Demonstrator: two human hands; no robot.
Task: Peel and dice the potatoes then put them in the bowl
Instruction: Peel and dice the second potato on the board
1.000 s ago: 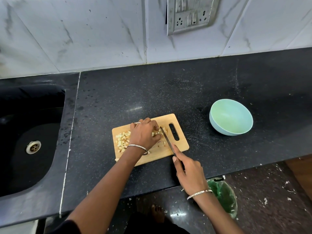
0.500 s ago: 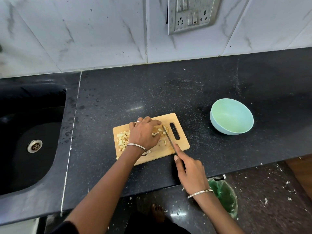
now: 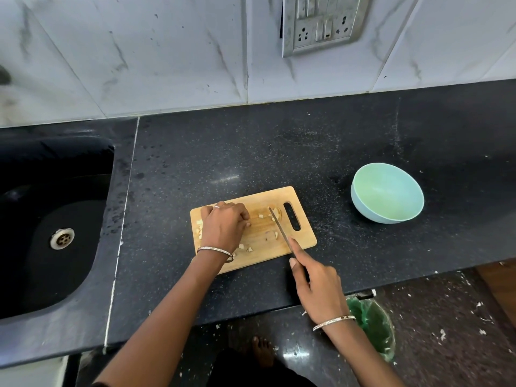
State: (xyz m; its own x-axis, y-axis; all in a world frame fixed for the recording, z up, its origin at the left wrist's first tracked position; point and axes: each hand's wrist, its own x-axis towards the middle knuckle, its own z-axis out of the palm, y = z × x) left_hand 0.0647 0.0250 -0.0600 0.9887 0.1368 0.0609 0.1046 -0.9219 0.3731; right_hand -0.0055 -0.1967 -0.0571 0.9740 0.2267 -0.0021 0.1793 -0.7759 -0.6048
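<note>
Leftward goes the left hand [image 3: 223,227]: half a second ago it was braced on the potato near the middle of the cutting board [image 3: 305,236], and now it sits over the heap of dice [image 3: 199,222] at the board's left end, hiding most of them. Its fingers are curled down onto the wood, but I cannot tell whether they hold any pieces or just rake them together.

The right hand [image 3: 318,286] is clasped round the knife [image 3: 279,227], forefinger laid along the spine. The blade lies low across the board's right part, its tip just beside the last uncut potato chunk [image 3: 277,212] by the handle slot. A few loose cubes lie scattered between the two hands. The bowl [image 3: 360,205] stands well apart to the right on the counter, with nothing in it.

As I read it, dicing is nearly done and this is a tidy-up between cuts. To do it well I'd sweep the cut cubes clear of the blade's path, then bring the left hand back onto the remaining chunk with fingertips tucked under — knuckles guiding the blade. That chunk is small and likely slippery, so short, firm cuts suit it. Only then should the dice go across to the bowl.
</note>
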